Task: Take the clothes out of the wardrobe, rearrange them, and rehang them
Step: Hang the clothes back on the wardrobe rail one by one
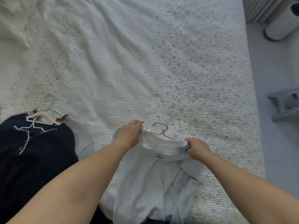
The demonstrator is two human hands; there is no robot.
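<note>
At the lower left of the frame I saw the dark navy cardigan (32,159) lying flat on the bed (145,62), a loose cluster of pale hangers (43,117) resting at its collar, probably set aside there as a pile waiting its turn; its lower part ran off the frame's edge, and I could not count the hangers where they overlapped. Toward the centre, my left hand (129,135) had its fingers (137,122) curled over the left side of the neckline of the pale blue shirt (155,178), and my right hand (197,148) pinched the right side in a closed grip, I judged to hold the neck open around the wire hanger (162,130) whose hook poked out above. The hanger's shoulders were hidden inside the cloth, so I could not tell whether it was seated. At the far right, a grey stool (284,104) and a ribbed bin (281,25) were cut off.
</note>
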